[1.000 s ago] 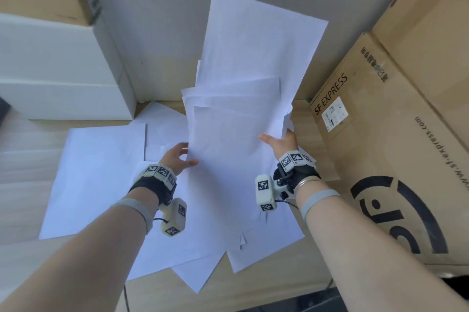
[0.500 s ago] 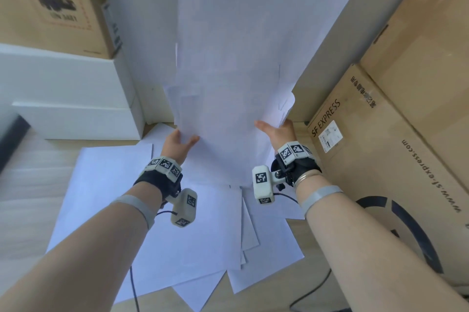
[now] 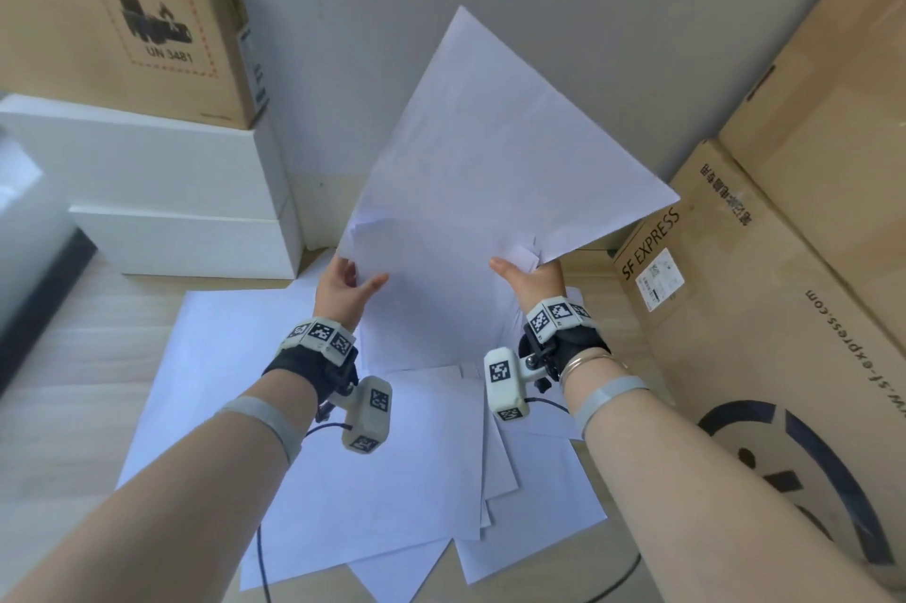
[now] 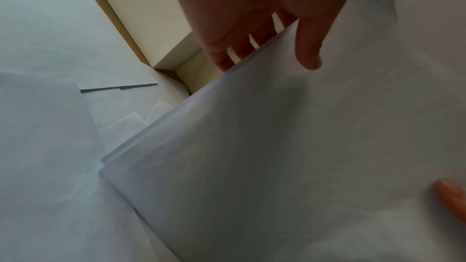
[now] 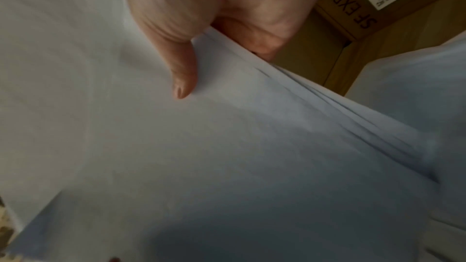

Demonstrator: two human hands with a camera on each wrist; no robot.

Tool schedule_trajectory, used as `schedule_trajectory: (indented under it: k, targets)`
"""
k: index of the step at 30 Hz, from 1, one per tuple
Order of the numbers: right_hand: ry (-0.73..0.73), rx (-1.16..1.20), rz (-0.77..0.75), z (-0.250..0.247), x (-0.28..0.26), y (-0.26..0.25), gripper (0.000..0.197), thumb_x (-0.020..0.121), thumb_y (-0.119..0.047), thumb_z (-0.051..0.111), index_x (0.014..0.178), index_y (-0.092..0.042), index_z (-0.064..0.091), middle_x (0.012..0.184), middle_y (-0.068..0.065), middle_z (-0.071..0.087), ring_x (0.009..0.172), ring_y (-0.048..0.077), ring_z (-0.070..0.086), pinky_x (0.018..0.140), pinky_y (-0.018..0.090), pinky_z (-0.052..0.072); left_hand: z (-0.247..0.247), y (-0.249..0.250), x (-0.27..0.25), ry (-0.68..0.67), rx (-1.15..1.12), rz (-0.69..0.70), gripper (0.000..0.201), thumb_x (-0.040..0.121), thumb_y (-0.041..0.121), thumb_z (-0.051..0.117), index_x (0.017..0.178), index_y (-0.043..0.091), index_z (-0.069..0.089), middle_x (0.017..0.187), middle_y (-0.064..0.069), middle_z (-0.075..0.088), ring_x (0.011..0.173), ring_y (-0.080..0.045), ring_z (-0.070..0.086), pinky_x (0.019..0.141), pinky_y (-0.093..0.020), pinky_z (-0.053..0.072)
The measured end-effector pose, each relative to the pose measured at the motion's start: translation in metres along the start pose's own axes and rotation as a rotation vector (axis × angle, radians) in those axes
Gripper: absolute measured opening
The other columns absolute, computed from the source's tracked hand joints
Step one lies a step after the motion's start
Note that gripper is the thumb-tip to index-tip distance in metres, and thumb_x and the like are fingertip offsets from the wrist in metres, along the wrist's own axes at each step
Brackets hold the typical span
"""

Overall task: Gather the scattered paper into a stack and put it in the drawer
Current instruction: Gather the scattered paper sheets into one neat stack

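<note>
I've got the stack of paper (image 3: 490, 210) up off the table (image 3: 73, 382), held tilted in front of the wall (image 3: 539, 14), one corner pointing up. My left hand (image 3: 343, 291) pinches its left edge: thumb laid on the near face, fingers behind. My right hand (image 3: 532, 281) pinches the right edge the same way, thumb on the front.

From the head view the sheets look like one flat sheaf, with a small folded corner poking out by my right thumb. Below it, more loose sheets (image 3: 392, 480) lie fanned and overlapping on the table, some hanging past the near edge.

The left wrist view gives me what the head cannot: my left fingers (image 4: 221, 55) behind the stack, four of them tucked against the back, thumb on the front, and the left edge showing several layered sheets not quite flush. It also shows a fingertip of my other hand at the far right of the paper.

The right wrist view shows the right edge splayed into separate leaves under my thumb (image 5: 181, 71), with my fingers curled behind. Beyond them sits the SF Express carton (image 5: 358, 7), its label readable; the head view puts that carton (image 3: 735, 333) just right of the paper on the table.

To the left stand white boxes (image 3: 162, 190) with a brown carton marked UN 3481 (image 3: 122, 29) on top. I cannot see a drawer in any view.
</note>
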State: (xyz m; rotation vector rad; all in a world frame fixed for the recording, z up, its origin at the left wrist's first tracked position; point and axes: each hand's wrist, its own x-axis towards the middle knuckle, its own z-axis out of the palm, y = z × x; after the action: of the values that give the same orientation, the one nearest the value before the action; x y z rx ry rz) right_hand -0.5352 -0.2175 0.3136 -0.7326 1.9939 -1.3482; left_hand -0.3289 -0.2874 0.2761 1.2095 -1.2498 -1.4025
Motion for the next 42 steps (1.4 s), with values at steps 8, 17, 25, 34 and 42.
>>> schedule_trajectory:
  k: [8, 17, 25, 34, 42]
  targets:
    - [0.014, -0.028, 0.018, -0.004, 0.012, 0.005, 0.043, 0.074, -0.022, 0.078, 0.102, 0.007, 0.063, 0.090, 0.010, 0.065, 0.081, 0.022, 0.062, 0.072, 0.024, 0.042, -0.011, 0.009, 0.018, 0.191, 0.060, 0.166, 0.020, 0.091, 0.013, 0.054, 0.074, 0.024, 0.054, 0.078, 0.007, 0.056, 0.077, -0.008, 0.053, 0.083, -0.028, 0.042]
    - [-0.034, 0.084, -0.118, -0.007, 0.011, 0.006, 0.023, 0.081, -0.001, 0.069, 0.103, 0.005, 0.067, 0.092, 0.006, 0.065, 0.058, -0.014, 0.060, 0.062, 0.000, 0.046, -0.018, -0.032, 0.021, -0.097, 0.785, 0.026, 0.023, 0.090, 0.009, 0.050, 0.070, 0.019, 0.048, 0.101, -0.018, 0.061, 0.094, -0.032, 0.057, 0.080, -0.031, 0.039]
    - [-0.063, 0.118, -0.125, -0.006, 0.010, -0.001, 0.027, 0.083, 0.000, 0.066, 0.109, 0.007, 0.064, 0.101, 0.007, 0.063, 0.070, -0.002, 0.064, 0.058, -0.005, 0.043, -0.015, -0.008, 0.024, -0.310, 0.377, 0.034, 0.105, 0.076, -0.001, 0.070, 0.150, 0.023, -0.001, 0.152, 0.009, 0.018, 0.138, -0.005, 0.019, 0.116, -0.028, 0.017]
    - [-0.099, 0.124, -0.088, -0.006, 0.006, -0.006, 0.023, 0.073, -0.003, 0.077, 0.094, -0.006, 0.068, 0.080, -0.006, 0.064, 0.057, -0.013, 0.060, 0.055, -0.003, 0.045, 0.000, 0.009, 0.030, -0.074, 0.059, 0.126, 0.035, 0.073, 0.011, 0.075, 0.094, 0.028, 0.053, 0.091, 0.002, 0.058, 0.089, -0.015, 0.055, 0.086, -0.022, 0.043]
    - [-0.130, 0.102, -0.088, -0.005, 0.000, 0.005, 0.028, 0.073, 0.001, 0.075, 0.101, 0.002, 0.067, 0.078, -0.007, 0.065, 0.057, -0.015, 0.062, 0.070, 0.016, 0.050, 0.003, 0.006, 0.019, -0.053, 0.025, 0.068, 0.042, 0.081, -0.005, 0.062, 0.115, 0.017, 0.052, 0.106, 0.000, 0.062, 0.098, -0.016, 0.058, 0.089, -0.022, 0.046]
